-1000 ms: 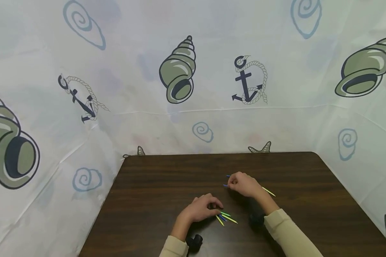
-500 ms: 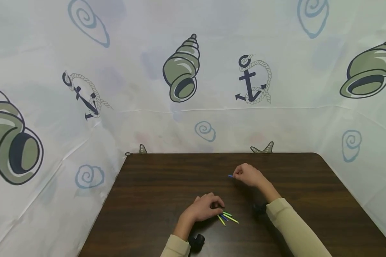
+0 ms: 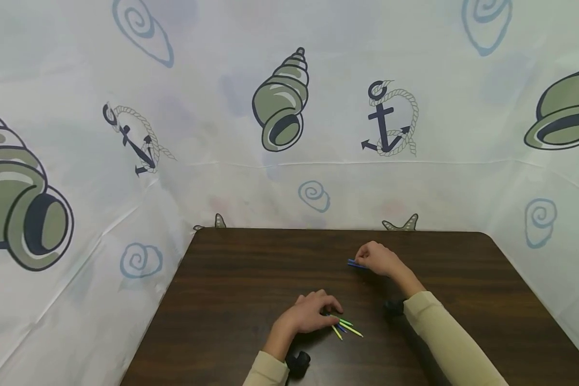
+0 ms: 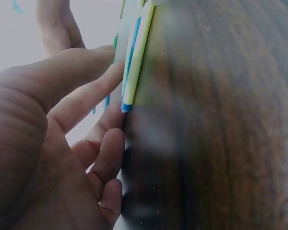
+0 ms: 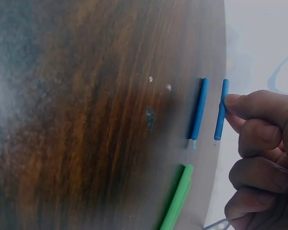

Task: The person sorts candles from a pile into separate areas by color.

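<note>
My right hand pinches a short blue candle between thumb and index finger, toward the far side of the table. Beside it a second blue candle lies nearly parallel on the wood, its pale wick end visible. A green candle lies nearer the wrist in the right wrist view. My left hand rests over a loose bunch of thin candles, thumb and fingers spread apart at their ends. Yellow candles, a green one and some blue show there; the ends beneath the hand are hidden.
The dark wood-grain table has rounded far corners. A white cloth printed with shells and anchors hangs behind and along both sides. A black wrist device sits under the left wrist.
My right hand has moved farther away across the table. The two blue candles now lie close together, where they were apart before. My left hand stays over the bunch.
</note>
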Action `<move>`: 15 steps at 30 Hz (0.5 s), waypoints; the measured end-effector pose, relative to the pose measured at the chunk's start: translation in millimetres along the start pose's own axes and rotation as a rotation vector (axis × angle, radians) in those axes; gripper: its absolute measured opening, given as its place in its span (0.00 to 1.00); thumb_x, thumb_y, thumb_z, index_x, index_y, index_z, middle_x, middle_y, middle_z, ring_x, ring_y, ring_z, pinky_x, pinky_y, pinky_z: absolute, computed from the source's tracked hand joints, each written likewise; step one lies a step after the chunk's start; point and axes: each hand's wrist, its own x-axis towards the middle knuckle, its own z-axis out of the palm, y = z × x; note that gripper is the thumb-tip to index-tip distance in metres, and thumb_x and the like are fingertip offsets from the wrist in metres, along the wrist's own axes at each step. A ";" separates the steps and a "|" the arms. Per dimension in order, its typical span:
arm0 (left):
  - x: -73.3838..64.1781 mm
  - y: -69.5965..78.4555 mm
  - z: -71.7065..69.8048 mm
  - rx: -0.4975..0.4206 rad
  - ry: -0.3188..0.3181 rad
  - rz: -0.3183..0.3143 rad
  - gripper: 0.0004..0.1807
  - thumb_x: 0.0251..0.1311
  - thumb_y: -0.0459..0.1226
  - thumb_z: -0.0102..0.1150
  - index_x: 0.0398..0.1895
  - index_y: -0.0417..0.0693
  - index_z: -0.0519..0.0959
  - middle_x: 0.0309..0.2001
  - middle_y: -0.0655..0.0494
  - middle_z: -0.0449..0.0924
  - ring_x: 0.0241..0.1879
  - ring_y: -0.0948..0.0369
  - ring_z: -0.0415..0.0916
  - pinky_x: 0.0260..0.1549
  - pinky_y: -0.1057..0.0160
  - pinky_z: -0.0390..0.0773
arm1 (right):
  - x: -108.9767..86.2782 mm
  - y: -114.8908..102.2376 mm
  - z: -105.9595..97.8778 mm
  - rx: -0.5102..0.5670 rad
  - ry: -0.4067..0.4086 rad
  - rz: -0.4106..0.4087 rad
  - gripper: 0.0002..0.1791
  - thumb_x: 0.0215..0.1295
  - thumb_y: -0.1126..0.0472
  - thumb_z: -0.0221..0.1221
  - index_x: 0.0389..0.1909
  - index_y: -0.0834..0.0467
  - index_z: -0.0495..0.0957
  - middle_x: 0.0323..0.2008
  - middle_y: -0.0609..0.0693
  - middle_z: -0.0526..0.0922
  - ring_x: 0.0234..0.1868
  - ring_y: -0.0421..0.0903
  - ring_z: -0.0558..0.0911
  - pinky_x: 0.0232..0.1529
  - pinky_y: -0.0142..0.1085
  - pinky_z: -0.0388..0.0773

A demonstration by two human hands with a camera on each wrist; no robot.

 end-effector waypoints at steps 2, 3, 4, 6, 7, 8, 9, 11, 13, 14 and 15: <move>0.2 -0.1 0.5 -0.013 0.008 -0.003 0.10 0.73 0.50 0.66 0.54 0.68 0.87 0.46 0.68 0.76 0.44 0.68 0.69 0.48 0.57 0.61 | 1.9 0.7 0.8 -0.002 -0.012 0.008 0.09 0.77 0.55 0.63 0.43 0.53 0.90 0.42 0.47 0.90 0.40 0.45 0.84 0.44 0.50 0.82; -0.1 -0.3 0.3 -0.017 0.010 -0.001 0.10 0.74 0.50 0.66 0.54 0.68 0.87 0.46 0.68 0.76 0.44 0.68 0.69 0.48 0.57 0.61 | 3.0 1.2 1.4 -0.004 -0.016 0.013 0.09 0.77 0.55 0.63 0.43 0.53 0.90 0.42 0.47 0.90 0.39 0.44 0.83 0.44 0.49 0.82; -0.1 -1.0 0.6 -0.022 0.011 0.002 0.10 0.74 0.50 0.65 0.54 0.68 0.87 0.45 0.68 0.76 0.44 0.68 0.69 0.48 0.57 0.60 | 4.3 1.7 2.0 -0.008 -0.020 0.015 0.09 0.77 0.55 0.63 0.43 0.53 0.90 0.41 0.47 0.90 0.39 0.44 0.83 0.43 0.48 0.81; -1.1 -1.5 0.0 -0.025 0.009 0.014 0.10 0.76 0.50 0.64 0.55 0.67 0.87 0.46 0.67 0.77 0.44 0.67 0.69 0.48 0.56 0.60 | 6.7 2.4 3.0 -0.023 -0.024 0.017 0.09 0.77 0.55 0.63 0.43 0.53 0.90 0.40 0.46 0.90 0.37 0.44 0.82 0.41 0.47 0.80; -1.6 -2.0 -0.3 -0.023 0.003 0.019 0.11 0.76 0.50 0.63 0.56 0.66 0.87 0.47 0.67 0.77 0.44 0.67 0.69 0.48 0.56 0.60 | 7.8 2.6 3.3 -0.030 -0.025 0.019 0.09 0.77 0.55 0.63 0.43 0.52 0.90 0.40 0.46 0.90 0.37 0.44 0.82 0.41 0.47 0.80; -2.1 -2.2 -0.9 -0.024 -0.002 0.025 0.11 0.77 0.51 0.62 0.56 0.66 0.87 0.47 0.66 0.77 0.44 0.67 0.69 0.48 0.56 0.60 | 8.9 3.1 3.7 -0.035 -0.027 0.023 0.09 0.78 0.55 0.62 0.44 0.52 0.90 0.40 0.46 0.90 0.37 0.44 0.82 0.41 0.46 0.80; -2.4 -2.2 -1.6 -0.021 -0.009 0.027 0.12 0.77 0.51 0.62 0.57 0.66 0.86 0.48 0.66 0.77 0.44 0.67 0.68 0.49 0.55 0.61 | 9.7 3.0 3.6 -0.037 -0.030 0.023 0.09 0.78 0.55 0.62 0.44 0.52 0.90 0.40 0.46 0.90 0.37 0.44 0.82 0.41 0.46 0.80; -3.1 -2.2 -2.8 -0.015 -0.025 0.030 0.13 0.78 0.52 0.61 0.59 0.67 0.86 0.49 0.66 0.77 0.44 0.67 0.68 0.49 0.55 0.61 | 10.9 3.2 3.5 -0.044 -0.036 0.023 0.09 0.78 0.56 0.62 0.44 0.52 0.90 0.41 0.46 0.90 0.37 0.44 0.82 0.40 0.46 0.80; -3.3 -2.4 -4.0 -0.008 -0.038 0.027 0.14 0.78 0.52 0.60 0.60 0.67 0.85 0.50 0.66 0.76 0.44 0.68 0.67 0.50 0.56 0.61 | 11.4 2.8 3.1 -0.045 -0.042 0.026 0.09 0.78 0.56 0.62 0.44 0.53 0.90 0.41 0.46 0.90 0.36 0.45 0.82 0.39 0.46 0.79; -3.2 -2.7 -4.5 -0.005 -0.042 0.028 0.14 0.78 0.52 0.60 0.60 0.67 0.85 0.50 0.66 0.76 0.45 0.67 0.67 0.50 0.56 0.61 | 11.9 2.5 3.2 -0.045 -0.042 0.028 0.09 0.78 0.56 0.62 0.44 0.53 0.90 0.40 0.46 0.90 0.36 0.45 0.82 0.39 0.46 0.79; -3.1 -2.6 -4.8 -0.003 -0.045 0.026 0.14 0.78 0.52 0.60 0.60 0.67 0.85 0.50 0.66 0.76 0.45 0.67 0.68 0.50 0.57 0.61 | 12.3 1.9 3.3 -0.047 -0.043 0.028 0.09 0.78 0.56 0.62 0.44 0.53 0.90 0.40 0.46 0.90 0.36 0.44 0.81 0.38 0.45 0.79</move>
